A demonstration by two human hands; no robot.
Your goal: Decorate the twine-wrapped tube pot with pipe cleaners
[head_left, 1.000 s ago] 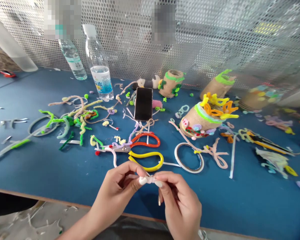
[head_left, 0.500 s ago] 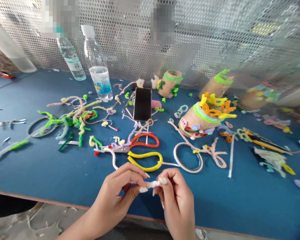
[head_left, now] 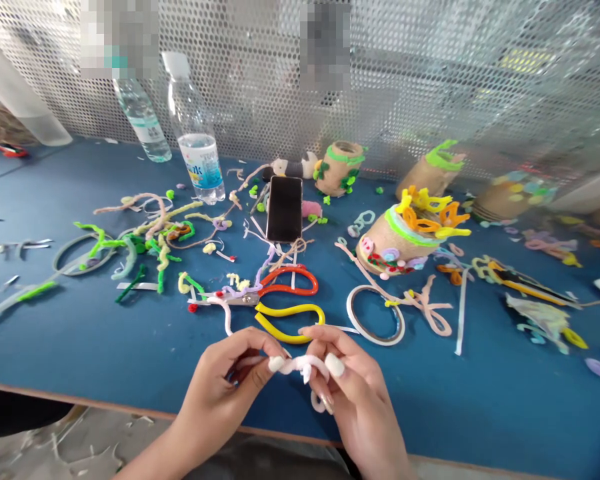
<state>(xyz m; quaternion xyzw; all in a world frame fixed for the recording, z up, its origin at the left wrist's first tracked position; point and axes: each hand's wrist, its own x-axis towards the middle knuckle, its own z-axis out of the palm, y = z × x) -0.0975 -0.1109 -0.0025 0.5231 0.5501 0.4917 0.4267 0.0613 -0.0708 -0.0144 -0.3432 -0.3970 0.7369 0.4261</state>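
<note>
Betw. L hand & R hand fingers, pale pipe cleaner pinched.

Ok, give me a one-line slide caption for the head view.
Left hand and right hand bend a pale pipe cleaner over a blue table, near orange-and-yellow-handled scissors.

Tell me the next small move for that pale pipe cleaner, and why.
Probably tuck the loose end in: the pale pipe cleaner is bent into a small loop held between the left hand and right hand, and that end curls free below the right fingers.
</note>
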